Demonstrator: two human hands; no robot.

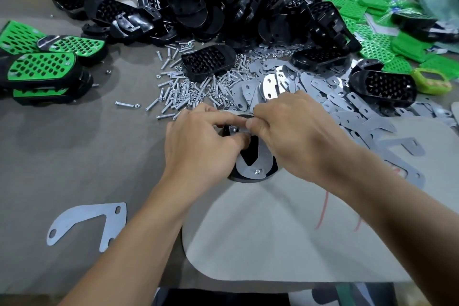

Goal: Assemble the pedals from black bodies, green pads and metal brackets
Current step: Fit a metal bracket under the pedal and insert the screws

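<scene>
Nearest, a spare bracket [87, 223] lay flat on the tabletop [62, 144], untouched. Beyond it sat the pedal in work: a black body [248, 156] face down, a metal bracket [264, 156] laid on it, and one fastener [258, 171] already seated at its near end. Both grips closed over the far end. The left grip [198, 146] curled its fingers onto the metal bracket and the right grip [293, 136] pinched it alongside, and any small part between them was hidden. Farther off lay screws [183, 87], loose brackets [310, 89], heaped black bodies [223, 2] and green pads [372, 32]. Only a few finished pedals [42, 67] lay at the left, so I judged most of the work remained.
</scene>
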